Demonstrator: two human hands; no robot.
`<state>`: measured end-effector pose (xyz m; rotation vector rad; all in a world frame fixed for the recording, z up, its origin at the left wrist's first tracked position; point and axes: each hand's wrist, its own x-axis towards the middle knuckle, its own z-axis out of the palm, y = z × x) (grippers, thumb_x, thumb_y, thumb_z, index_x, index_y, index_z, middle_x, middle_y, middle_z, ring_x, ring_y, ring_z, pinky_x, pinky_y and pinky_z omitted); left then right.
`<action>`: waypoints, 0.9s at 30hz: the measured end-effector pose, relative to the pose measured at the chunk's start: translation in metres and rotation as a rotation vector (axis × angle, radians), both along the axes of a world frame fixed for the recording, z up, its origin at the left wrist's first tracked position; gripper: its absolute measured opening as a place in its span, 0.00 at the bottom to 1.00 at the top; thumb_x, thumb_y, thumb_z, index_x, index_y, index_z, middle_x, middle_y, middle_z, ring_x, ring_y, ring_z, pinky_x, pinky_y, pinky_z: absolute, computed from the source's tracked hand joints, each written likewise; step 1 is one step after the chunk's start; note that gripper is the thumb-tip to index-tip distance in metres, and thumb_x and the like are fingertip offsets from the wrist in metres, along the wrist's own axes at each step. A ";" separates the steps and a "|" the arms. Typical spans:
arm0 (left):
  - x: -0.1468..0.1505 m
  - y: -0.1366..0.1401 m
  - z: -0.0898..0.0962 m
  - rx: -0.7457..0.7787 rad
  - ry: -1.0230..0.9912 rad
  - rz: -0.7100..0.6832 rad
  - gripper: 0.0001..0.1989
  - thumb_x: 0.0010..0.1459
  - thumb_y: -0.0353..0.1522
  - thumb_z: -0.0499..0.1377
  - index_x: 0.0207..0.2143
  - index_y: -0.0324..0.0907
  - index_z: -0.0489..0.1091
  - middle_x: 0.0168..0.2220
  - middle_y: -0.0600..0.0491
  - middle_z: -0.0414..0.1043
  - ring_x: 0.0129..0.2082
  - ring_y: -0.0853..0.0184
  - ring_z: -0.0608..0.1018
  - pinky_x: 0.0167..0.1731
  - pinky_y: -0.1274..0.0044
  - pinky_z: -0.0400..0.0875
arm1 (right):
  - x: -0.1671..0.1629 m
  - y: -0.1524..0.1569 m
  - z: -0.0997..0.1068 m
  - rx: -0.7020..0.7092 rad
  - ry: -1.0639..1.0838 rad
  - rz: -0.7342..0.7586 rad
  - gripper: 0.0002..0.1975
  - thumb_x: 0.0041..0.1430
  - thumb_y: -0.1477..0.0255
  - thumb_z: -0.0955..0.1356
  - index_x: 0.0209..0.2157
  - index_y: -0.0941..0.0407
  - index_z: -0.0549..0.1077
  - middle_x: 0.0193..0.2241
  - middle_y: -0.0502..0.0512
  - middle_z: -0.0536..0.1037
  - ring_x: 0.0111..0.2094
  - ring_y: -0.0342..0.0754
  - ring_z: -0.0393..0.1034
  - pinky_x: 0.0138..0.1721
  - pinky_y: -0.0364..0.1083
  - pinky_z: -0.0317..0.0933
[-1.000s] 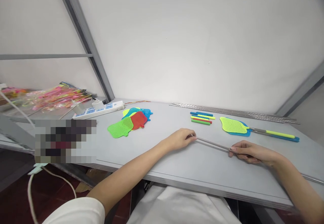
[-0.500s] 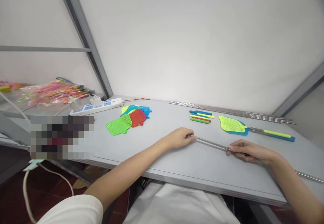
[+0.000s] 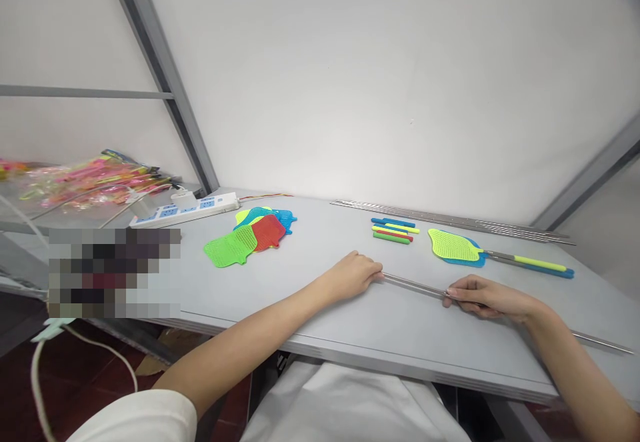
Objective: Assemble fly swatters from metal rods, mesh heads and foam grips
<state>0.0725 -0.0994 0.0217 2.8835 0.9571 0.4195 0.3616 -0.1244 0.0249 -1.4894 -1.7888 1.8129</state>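
Note:
Between my hands runs a thin metal rod [image 3: 413, 285], held just above or on the table. My left hand [image 3: 354, 275] pinches its left end, the fingertips hiding that tip. My right hand [image 3: 480, 297] grips it farther along with thumb and fingers. Past my right forearm a stretch of metal rod shows in line with it, seemingly the same one. Beyond the hands lie several coloured handle grips [image 3: 395, 231] and flyswatters, a yellow one [image 3: 455, 247] over a blue one. To the left rest loose flyswatter heads, green [image 3: 230, 249], red [image 3: 270, 232] and blue among them.
A bundle of metal rods [image 3: 450, 219] lies along the wall at the back of the grey table [image 3: 320, 325]. A white power strip [image 3: 187, 210] with cords is at the left, beside bagged colourful goods [image 3: 100, 185]. The area at lower left is blurred out.
The view has shifted slightly, so everything sits a little farther left. My left hand has closed further over the rod's end; both hands keep nearly the same place.

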 end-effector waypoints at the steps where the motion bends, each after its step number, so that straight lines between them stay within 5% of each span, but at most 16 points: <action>1: 0.001 -0.001 0.000 0.011 0.016 0.005 0.16 0.57 0.36 0.39 0.24 0.39 0.59 0.24 0.53 0.66 0.26 0.70 0.68 0.33 0.77 0.56 | 0.000 0.000 0.000 0.001 0.003 0.004 0.19 0.49 0.59 0.62 0.31 0.62 0.70 0.14 0.43 0.51 0.12 0.32 0.39 0.12 0.38 0.32; 27: 0.002 -0.001 -0.013 0.168 0.089 -0.043 0.06 0.55 0.28 0.44 0.30 0.40 0.59 0.26 0.53 0.68 0.27 0.69 0.69 0.31 0.78 0.57 | -0.006 0.000 0.004 0.022 0.000 0.066 0.20 0.49 0.59 0.62 0.32 0.62 0.71 0.12 0.42 0.50 0.12 0.33 0.38 0.11 0.38 0.32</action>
